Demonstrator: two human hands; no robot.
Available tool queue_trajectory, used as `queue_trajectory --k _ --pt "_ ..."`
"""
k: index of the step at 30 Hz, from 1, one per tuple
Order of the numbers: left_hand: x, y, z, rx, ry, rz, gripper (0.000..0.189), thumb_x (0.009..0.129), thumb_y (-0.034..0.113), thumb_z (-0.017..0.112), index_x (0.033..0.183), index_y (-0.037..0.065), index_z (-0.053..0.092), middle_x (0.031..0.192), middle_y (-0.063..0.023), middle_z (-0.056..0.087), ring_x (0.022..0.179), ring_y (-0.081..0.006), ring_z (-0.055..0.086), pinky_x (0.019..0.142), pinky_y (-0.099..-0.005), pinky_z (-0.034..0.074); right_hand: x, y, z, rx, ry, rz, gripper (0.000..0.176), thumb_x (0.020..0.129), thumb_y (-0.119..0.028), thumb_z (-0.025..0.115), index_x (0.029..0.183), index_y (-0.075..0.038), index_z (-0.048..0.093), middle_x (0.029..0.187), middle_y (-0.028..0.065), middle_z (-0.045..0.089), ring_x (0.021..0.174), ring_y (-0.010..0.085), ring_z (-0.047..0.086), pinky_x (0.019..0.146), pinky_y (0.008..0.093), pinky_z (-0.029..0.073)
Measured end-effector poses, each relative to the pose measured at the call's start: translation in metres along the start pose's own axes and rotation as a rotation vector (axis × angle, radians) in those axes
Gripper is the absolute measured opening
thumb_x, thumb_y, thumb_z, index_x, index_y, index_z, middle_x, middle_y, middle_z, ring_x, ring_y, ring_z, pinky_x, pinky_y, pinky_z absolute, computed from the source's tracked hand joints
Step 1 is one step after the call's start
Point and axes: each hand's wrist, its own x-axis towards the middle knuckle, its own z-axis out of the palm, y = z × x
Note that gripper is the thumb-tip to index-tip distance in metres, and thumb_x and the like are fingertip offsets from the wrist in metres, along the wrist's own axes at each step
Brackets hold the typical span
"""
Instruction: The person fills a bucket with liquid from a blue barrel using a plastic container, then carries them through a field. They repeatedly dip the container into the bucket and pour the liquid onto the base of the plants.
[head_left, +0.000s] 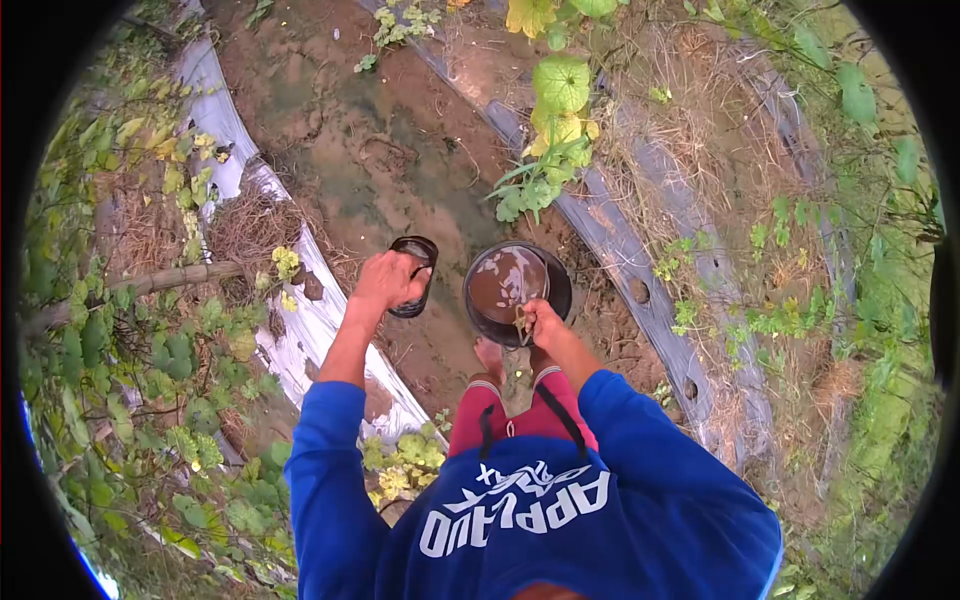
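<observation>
The ground is a strip of wet brown mud (420, 355), uneven and smeared, with a greenish wet patch (400, 170) ahead of the left hand (393, 281). Left of that hand lies torn whitish plastic sheeting (325, 330), and farther out a tangle of dry straw (250, 225) sits on its edge. Right of the right hand (543, 320), grey plastic sheeting (655, 320) runs slantwise, holed in places, with dry grass (700, 120) spread beyond. A bare foot (488, 355) stands in the mud, left of the right hand and nearer the body. Whether the bucket (564, 292) at that hand touches the mud, I can't tell.
</observation>
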Motion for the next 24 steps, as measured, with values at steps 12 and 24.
queue_trajectory --k 12,24 --pt "0.237 0.096 -0.082 0.410 -0.151 0.218 0.042 0.080 0.043 0.050 0.083 0.006 0.070 0.081 -0.0220 0.066 0.080 -0.0394 0.065 0.075 -0.0465 0.051 0.043 0.006 0.015 0.307 -0.009 0.194 0.033 0.093 -0.047 0.050 0.076 -0.019 0.043 0.060 -0.0048 0.038 0.047 0.0090 0.037 0.044 0.0267 0.029" --pt "0.243 0.055 -0.093 0.126 0.050 0.400 0.042 0.079 0.042 0.057 0.074 0.002 0.067 0.073 -0.0195 0.066 0.075 -0.0366 0.066 0.071 -0.0462 0.051 0.038 0.018 0.029 0.163 0.150 0.030 0.035 0.094 -0.050 0.049 0.077 -0.021 0.041 0.059 -0.0064 0.036 0.047 0.0091 0.035 0.046 0.0279 0.033"
